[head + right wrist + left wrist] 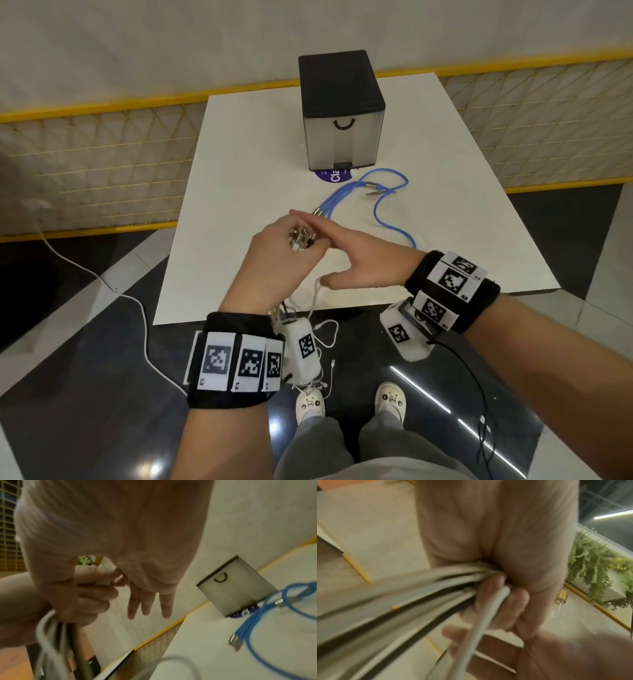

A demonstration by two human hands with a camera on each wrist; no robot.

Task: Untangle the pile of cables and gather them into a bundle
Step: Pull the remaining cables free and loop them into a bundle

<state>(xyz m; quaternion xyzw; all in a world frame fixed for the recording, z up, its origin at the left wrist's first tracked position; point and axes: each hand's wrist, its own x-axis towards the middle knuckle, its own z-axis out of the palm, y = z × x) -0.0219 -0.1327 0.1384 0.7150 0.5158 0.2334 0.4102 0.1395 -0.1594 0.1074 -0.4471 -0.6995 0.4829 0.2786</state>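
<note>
My left hand is raised over the white table and grips a bundle of white and black cables. Metal plugs stick out of the top of the fist, and the loose ends hang down past the table's front edge. My right hand lies flat just right of the plugs, with straight fingers reaching across the top of the left fist and holding nothing. A blue multi-head cable lies in loose loops on the table beyond both hands, apart from the bundle.
A small drawer box with a black top and a handle stands at the back of the table on a purple sticker. A yellow mesh fence runs behind. A white cord trails over the floor at left.
</note>
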